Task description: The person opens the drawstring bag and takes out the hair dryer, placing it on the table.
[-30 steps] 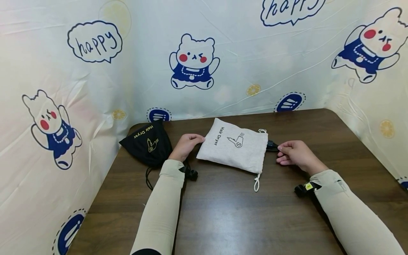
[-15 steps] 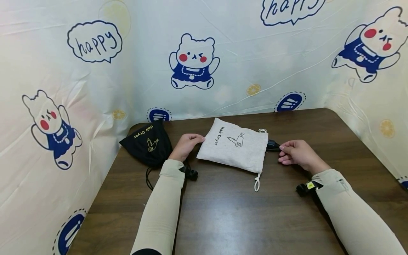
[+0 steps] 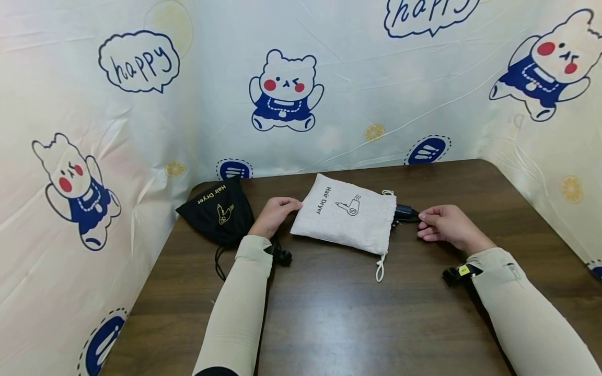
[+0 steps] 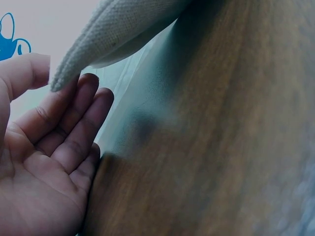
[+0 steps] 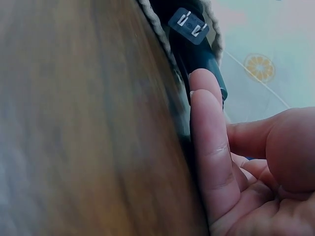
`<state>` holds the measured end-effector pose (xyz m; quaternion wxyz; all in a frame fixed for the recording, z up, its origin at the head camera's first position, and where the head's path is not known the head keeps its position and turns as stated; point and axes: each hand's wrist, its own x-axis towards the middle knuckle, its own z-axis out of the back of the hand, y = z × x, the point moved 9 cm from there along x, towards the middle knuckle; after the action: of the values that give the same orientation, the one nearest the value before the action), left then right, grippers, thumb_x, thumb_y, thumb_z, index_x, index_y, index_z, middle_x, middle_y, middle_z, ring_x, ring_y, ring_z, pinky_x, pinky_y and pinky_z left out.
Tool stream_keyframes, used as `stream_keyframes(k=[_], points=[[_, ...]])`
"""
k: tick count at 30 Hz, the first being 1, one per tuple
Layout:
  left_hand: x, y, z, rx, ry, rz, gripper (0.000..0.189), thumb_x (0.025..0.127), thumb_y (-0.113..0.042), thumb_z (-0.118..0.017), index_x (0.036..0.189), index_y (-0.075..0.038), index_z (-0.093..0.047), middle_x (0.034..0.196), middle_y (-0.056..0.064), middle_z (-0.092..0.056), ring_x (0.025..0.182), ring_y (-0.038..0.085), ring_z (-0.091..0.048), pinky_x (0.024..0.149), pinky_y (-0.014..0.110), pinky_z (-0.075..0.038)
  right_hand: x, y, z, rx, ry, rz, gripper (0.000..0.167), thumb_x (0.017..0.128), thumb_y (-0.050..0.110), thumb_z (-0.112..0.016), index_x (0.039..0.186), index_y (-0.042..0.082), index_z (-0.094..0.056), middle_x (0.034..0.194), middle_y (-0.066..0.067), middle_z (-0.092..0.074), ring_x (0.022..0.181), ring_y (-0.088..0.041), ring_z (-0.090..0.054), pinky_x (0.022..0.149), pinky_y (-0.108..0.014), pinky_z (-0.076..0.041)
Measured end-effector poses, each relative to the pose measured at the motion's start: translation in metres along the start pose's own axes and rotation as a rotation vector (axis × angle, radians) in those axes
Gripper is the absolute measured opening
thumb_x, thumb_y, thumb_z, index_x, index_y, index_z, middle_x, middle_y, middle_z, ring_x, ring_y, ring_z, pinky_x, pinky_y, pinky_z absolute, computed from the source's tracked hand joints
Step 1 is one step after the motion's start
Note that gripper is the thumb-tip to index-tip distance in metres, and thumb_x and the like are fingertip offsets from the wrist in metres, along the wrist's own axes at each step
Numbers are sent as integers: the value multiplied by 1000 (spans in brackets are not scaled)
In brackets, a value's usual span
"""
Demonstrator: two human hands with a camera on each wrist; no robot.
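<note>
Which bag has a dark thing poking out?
The white bag: a dark thing juts from its mouth, pinched by the right fingers. The black bag, at left, shows no such thing.

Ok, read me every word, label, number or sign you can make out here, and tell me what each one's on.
"Hair Dryer": white bag
"Hair Dryer": black pouch
"happy": left speech bubble on the backdrop
"happy": right speech bubble, cut off at the top
Yellow wrist tag: too small to read
Blue ovals on the backdrop: white marks, no readable word
</note>
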<state>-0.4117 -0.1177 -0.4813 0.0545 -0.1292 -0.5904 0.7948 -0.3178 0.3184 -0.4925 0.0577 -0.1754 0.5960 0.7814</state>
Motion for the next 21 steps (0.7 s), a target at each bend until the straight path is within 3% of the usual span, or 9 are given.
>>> stream_keyframes(k=[8, 15, 21], points=[[2, 2, 0, -1, 3, -2, 23, 100, -31, -70, 110, -13, -79, 127, 6, -71, 129, 24, -59, 117, 49, -39, -1, -2, 7, -11, 2, 4, 44, 111, 18, -48, 139, -15, -43, 92, -4, -70, 80, -11, -75, 76, -31, -62], [1, 1, -3, 28, 43, 12, 28, 100, -35, -70, 116, -14, -78, 131, 5, -69, 132, 24, -56, 119, 49, -36, -2, 0, 7, -2, 9, 18, 46, 111, 20, -47, 142, -14, -42, 96, -7, -69, 78, -13, -75, 74, -31, -62], [-1, -3, -8, 88, 55, 21, 37, 93, -50, -74, 112, -18, -79, 128, 2, -69, 124, 24, -57, 112, 47, -39, -3, 7, 16, -123, -105, 97, 45, 107, 26, -56, 138, -6, -51, 95, -7, -65, 65, -10, -63, 62, -30, -59]])
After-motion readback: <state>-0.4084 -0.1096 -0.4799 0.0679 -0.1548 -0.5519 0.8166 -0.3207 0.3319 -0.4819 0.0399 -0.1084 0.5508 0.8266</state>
